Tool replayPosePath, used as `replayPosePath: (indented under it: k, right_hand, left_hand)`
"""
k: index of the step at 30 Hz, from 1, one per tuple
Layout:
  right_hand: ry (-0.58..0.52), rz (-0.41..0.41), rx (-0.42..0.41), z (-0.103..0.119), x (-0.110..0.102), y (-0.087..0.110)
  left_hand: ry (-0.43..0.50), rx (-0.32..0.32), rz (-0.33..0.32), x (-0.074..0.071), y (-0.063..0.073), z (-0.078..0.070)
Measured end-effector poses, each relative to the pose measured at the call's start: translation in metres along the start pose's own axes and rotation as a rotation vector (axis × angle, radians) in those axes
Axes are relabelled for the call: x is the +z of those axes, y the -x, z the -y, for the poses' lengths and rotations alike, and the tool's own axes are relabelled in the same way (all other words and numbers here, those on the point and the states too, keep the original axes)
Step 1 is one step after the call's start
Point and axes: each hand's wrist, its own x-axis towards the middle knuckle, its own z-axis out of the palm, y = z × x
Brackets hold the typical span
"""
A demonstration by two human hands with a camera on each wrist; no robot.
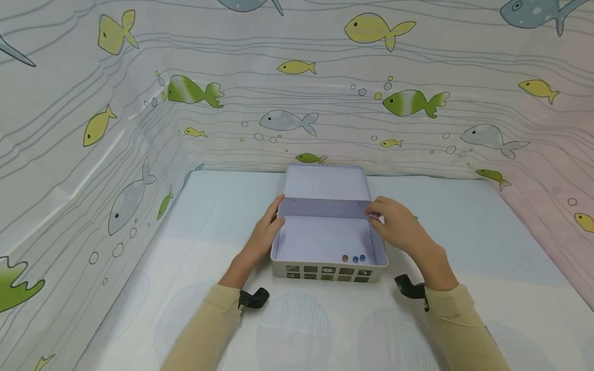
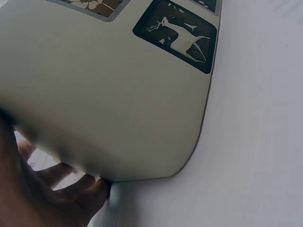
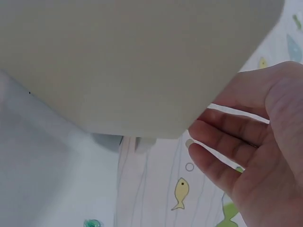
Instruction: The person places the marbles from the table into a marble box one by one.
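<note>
In the head view a shallow rectangular tin box [image 1: 325, 242] stands with its hinged lid [image 1: 325, 181] raised at the back. Its inside is pale lilac, and small dark pictures run along the front wall. Three small glass beads [image 1: 356, 259], one brownish and two blue, lie in the front right corner. My left hand [image 1: 265, 232] grips the box's left wall, thumb over the rim. My right hand [image 1: 399, 224] holds the right rim near the hinge with bent fingers. The right wrist view shows its fingers [image 3: 227, 142] at the box edge, with the thumb hidden.
A small green bead [image 3: 92, 223] lies on the pale tablecloth [image 1: 301, 324] right of the box, mostly hidden behind my right hand in the head view. A fish-patterned sheet [image 1: 250, 93] rises behind the table and along both sides.
</note>
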Motion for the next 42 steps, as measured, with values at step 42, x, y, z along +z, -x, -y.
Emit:
replayPosePath:
  k: [42]
  right_hand:
    - [0.073,0.111,0.431,-0.105,-0.001,0.02]
  left_hand:
    - [-0.027,0.028,-0.065,0.007,-0.013,0.033]
